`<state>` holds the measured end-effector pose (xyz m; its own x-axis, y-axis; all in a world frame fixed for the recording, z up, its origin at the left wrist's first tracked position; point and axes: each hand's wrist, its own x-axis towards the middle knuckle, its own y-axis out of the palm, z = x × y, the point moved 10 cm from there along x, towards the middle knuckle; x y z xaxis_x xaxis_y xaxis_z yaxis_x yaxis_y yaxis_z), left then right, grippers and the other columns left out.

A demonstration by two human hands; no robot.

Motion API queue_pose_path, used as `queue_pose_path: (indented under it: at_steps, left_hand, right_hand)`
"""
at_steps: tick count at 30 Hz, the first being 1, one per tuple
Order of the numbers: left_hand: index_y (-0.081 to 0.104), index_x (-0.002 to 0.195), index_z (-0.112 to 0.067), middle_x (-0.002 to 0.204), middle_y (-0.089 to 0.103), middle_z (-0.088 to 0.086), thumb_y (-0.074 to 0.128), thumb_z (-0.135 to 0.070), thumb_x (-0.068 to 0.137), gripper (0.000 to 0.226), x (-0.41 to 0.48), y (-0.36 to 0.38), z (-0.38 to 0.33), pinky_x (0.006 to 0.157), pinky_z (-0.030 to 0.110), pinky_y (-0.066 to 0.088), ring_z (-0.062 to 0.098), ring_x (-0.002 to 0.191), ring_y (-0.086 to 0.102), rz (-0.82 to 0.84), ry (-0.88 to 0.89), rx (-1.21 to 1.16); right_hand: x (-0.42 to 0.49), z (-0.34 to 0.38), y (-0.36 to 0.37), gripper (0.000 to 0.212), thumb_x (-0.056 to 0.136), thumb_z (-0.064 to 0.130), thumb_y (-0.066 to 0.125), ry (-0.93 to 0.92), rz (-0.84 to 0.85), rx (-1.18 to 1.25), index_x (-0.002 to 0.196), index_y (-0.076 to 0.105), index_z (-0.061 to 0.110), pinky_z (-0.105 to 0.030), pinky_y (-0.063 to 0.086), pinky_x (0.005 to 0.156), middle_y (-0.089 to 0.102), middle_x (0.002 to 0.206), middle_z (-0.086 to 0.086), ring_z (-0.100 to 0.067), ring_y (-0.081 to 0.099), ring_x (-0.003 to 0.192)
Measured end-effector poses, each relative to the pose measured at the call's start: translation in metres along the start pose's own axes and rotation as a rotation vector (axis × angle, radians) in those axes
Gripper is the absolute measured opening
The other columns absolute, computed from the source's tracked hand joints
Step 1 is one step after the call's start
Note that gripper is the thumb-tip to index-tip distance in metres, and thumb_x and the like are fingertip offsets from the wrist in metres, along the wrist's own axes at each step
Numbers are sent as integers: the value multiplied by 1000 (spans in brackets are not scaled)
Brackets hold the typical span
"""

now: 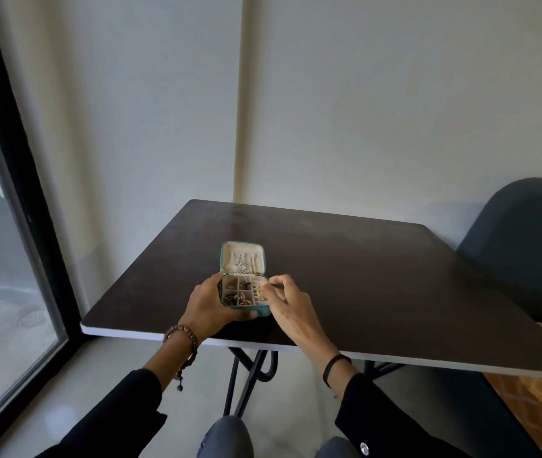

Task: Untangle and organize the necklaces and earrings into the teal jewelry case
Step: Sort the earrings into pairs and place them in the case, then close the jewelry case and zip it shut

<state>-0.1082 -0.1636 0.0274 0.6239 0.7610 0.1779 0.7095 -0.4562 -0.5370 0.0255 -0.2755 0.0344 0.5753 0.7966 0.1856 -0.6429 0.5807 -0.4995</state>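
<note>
Head: left hand (208, 307) around teal case (244, 252).

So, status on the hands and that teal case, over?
Left hand grips open teal case on table. Right hand at its right rim, grasp unclear. Nothing blocking.

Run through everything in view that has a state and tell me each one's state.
teal jewelry case: open, standing on the table.
lid: raised.
necklace chains: hanging inside the lid.
tray compartments: holding small jewelry pieces.
left hand: grips the case's left and near sides.
right hand: fingers curled at the case's right rim; unclear whether it pinches anything.
</note>
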Motion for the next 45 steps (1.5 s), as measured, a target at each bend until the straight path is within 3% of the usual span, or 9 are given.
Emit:
queue_pose_path:
  at_steps: [3,7,11,18,24,30,37,40,45]
  left_hand:
    - [56,127,-19,99,61,-19,95,-28,59,79,6,30,-32,67,0,43,-10,84,57,42,59,-5]
    - [53,133,-16,105,60,-15,95,-28,58,87,13,78,-58,75,3,40,0,94,57,108,85,-30]
    - [49,137,-14,125,64,-2,93,-29,62,88,17,116,-71,91,19,48,7,106,58,169,106,-31]
    - [41,144,-23,132,53,-7,89,-53,59,102,31,129,-64,103,34,42,12,122,38,193,147,116]
    - [25,152,-31,123,39,-14,89,-54,58,116,44,132,-52,107,34,40,11,128,36,326,140,148]
    - [28,150,-33,133,50,-16,87,-61,57,114,49,135,-50,101,29,42,6,123,42,329,169,152]
    - [1,157,-25,147,49,-9,90,-56,55,138,54,139,-50,108,32,39,14,130,50,395,110,99]
    - [-15,156,-24,149,48,-6,90,-55,56,149,53,138,-50,110,36,38,16,131,51,391,84,79]
    - [-16,155,-23,150,47,-6,90,-56,56,149,51,136,-51,106,31,37,15,134,49,392,71,82]
  right_hand:
    - [-4,-17,-37,37,102,49,51,22,-65,-17,120,58,18,-17,53,72,72,107,3,-9,70,95]
    - [-11,-47,-85,32,103,46,52,68,-148,-42,118,59,18,-3,45,60,69,104,6,6,63,81]
    - [-17,-72,-112,34,104,44,51,89,-199,-65,120,60,14,-5,48,61,70,105,2,6,63,81]
    - [-13,-99,-124,34,103,45,53,154,-218,13,117,61,16,-4,46,64,65,101,12,11,61,83]
    - [23,-123,-128,59,93,74,46,279,-194,119,127,57,26,-40,50,104,62,120,12,-12,63,113]
    - [63,-138,-121,75,72,90,48,320,-157,270,116,65,31,-46,47,108,69,120,8,-11,65,114]
    - [66,-127,-126,56,104,49,49,328,-228,551,134,56,2,-33,45,108,66,132,-11,-21,60,125]
    - [63,-125,-130,66,103,47,50,300,-277,695,144,46,-6,-35,41,115,60,139,-18,-23,57,131]
    - [62,-126,-131,66,103,49,48,290,-325,812,143,50,-3,-39,38,118,62,138,-16,-24,57,130]
